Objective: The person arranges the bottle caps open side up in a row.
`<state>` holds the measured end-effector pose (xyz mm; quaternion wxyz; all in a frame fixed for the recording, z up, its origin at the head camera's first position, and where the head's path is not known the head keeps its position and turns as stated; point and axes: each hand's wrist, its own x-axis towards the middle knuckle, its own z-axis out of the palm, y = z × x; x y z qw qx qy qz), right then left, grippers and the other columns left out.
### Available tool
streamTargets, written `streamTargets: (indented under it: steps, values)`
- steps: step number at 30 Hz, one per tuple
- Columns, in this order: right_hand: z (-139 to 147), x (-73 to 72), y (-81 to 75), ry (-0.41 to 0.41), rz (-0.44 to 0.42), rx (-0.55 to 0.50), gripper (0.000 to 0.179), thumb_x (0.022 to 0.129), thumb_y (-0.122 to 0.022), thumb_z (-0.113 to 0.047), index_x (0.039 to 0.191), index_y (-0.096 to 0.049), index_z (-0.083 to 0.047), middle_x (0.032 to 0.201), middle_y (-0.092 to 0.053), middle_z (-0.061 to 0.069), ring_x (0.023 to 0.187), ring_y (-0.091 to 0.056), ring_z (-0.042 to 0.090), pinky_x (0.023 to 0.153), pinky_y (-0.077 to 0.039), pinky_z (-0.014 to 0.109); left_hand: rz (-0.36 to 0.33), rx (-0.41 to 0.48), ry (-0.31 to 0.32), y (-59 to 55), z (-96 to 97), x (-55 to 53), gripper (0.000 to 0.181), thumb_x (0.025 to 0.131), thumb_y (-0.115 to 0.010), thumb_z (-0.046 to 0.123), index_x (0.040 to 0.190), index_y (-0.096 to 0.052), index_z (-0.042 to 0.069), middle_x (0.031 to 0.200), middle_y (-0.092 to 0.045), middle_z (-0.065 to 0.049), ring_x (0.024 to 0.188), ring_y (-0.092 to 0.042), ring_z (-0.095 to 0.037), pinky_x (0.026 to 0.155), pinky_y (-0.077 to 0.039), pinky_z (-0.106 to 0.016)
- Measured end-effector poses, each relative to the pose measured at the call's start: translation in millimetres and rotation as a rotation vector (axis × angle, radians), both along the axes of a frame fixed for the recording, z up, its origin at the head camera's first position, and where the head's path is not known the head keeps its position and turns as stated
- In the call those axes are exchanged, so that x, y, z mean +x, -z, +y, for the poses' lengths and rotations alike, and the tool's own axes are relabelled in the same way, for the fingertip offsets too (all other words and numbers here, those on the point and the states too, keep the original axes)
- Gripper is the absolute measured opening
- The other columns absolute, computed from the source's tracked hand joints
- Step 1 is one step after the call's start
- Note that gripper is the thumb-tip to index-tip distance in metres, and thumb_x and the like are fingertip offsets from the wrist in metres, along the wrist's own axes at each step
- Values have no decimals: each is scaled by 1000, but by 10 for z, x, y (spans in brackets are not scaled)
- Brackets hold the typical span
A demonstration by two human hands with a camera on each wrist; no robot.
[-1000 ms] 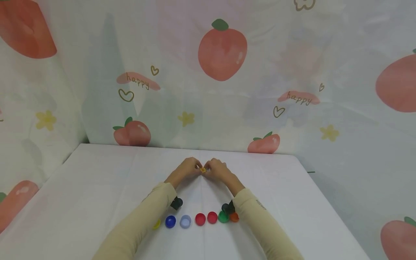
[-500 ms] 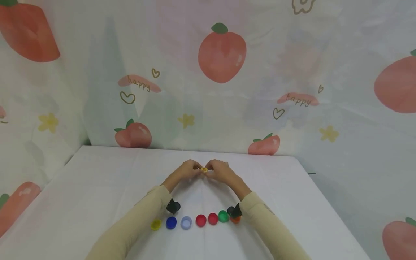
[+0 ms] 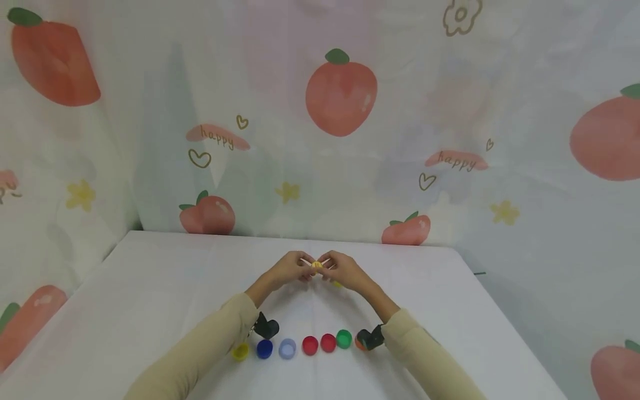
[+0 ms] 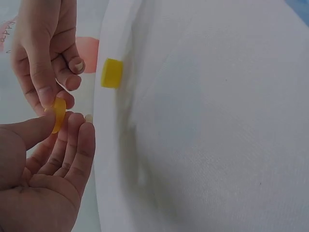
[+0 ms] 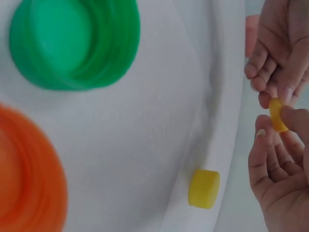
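Observation:
Both hands meet over the far middle of the white table. Between them they pinch a yellow-orange bottle cap [image 3: 317, 267], thumbs and fingertips at its rim. My left hand [image 3: 290, 268] comes from the left side, my right hand [image 3: 346, 270] from the right. Seen from the left wrist, the cap [image 4: 59, 116] stands edge-on between the two thumbs. On the table close by rests another yellow bottle cap [image 4: 112, 73], partly hidden beneath the right hand in the head view. It also shows whole in the right wrist view as a small yellow cap [image 5: 203, 188].
Nearer the person, loose caps form a row: yellow [image 3: 240, 351], blue [image 3: 264, 349], light blue [image 3: 287, 349], two red ones [image 3: 310, 345], green [image 3: 343, 339] and orange [image 3: 359, 343]. The right wrist camera partly covers the orange one. A patterned cloth hangs behind the table [image 3: 170, 278].
The head view has tilted up slightly. Both forearms have spread a little apart while the hands keep the cap between them. The yellow cap under the right hand has come into sight.

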<state>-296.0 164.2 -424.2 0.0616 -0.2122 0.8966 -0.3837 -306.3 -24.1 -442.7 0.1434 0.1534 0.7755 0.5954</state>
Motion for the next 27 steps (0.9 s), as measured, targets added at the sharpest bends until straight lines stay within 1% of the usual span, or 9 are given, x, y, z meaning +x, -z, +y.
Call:
streamTargets:
  steps: [1,4,7,10,13,17,19,23,27]
  values:
    - [10,15,15,1,-29,-21,33,90,-65,-23,113,-58,0,92,-66,12,76,-64,20,65,-53,29,2,1,4,15,1,16,26,89,-64,7,110,-56,-6,84,-65,-12,73,-65,-21,68,-55,-32]
    - [26,57,49,-9,-80,-73,32,91,-63,-21,114,-58,1,93,-67,14,76,-65,23,67,-54,31,10,2,14,40,3,61,26,89,-64,7,111,-55,-4,85,-65,-13,72,-64,-20,68,-55,-32]
    - [26,98,44,-11,-111,-110,30,92,-62,-18,113,-58,3,94,-66,17,76,-67,24,66,-55,33,17,-4,18,46,-1,92,26,90,-64,10,110,-55,-3,88,-66,-14,72,-64,-19,69,-55,-32]
    - [21,126,25,3,-125,-129,26,92,-61,-15,110,-57,3,95,-66,20,74,-68,25,64,-55,34,17,2,22,38,-15,113,24,91,-62,13,108,-57,-4,90,-65,-15,73,-64,-20,69,-55,-32]
    - [29,140,30,19,-118,-128,23,92,-61,-13,108,-57,1,94,-66,20,73,-68,26,63,-55,33,9,17,34,36,-25,126,25,94,-59,17,106,-57,-4,92,-65,-17,75,-65,-21,69,-55,-31]
    - [49,149,42,14,-85,-127,21,91,-62,-14,106,-57,1,93,-67,20,75,-67,26,66,-55,35,11,42,58,32,-24,131,28,95,-58,23,104,-58,-4,93,-66,-18,77,-66,-22,70,-55,-31]
    - [62,162,38,4,-62,-128,24,91,-63,-18,106,-58,0,94,-67,19,77,-67,26,68,-55,35,28,48,68,25,-25,136,28,94,-59,23,103,-58,-4,93,-66,-17,78,-66,-22,70,-54,-32]
    - [101,200,31,-8,-24,-125,28,91,-64,-29,104,-60,-4,95,-67,13,80,-67,24,72,-54,32,76,37,74,6,-20,164,26,91,-64,23,100,-60,-1,92,-64,-12,79,-66,-21,71,-54,-32]
    - [155,255,36,-20,-16,-140,28,90,-65,-29,104,-61,-5,97,-67,13,83,-66,27,76,-53,32,105,27,77,-2,11,209,26,89,-67,22,101,-61,0,92,-62,-9,80,-65,-21,73,-54,-32]
